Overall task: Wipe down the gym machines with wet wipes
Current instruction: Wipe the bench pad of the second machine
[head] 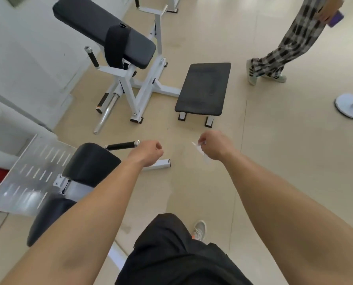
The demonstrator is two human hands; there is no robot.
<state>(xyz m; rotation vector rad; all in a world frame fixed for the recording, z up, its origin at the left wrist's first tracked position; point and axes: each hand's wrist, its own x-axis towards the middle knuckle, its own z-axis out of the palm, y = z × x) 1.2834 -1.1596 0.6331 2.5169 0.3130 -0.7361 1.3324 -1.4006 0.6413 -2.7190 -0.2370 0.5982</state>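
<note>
i record: white-framed black padded bench (109,36) ahead left; flat black rectangular seat pad (204,89) just right of it; black cylindrical roller pad (91,161) nearer me, left.

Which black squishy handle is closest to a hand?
The black foam handle with the silver cap, right beside the left hand. The other black handles are far off, across the floor.

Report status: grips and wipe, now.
Left grip curled, nothing visible in it. Right grip pinching thin white wipe. Black seat pad ahead; bystander far right.
</note>
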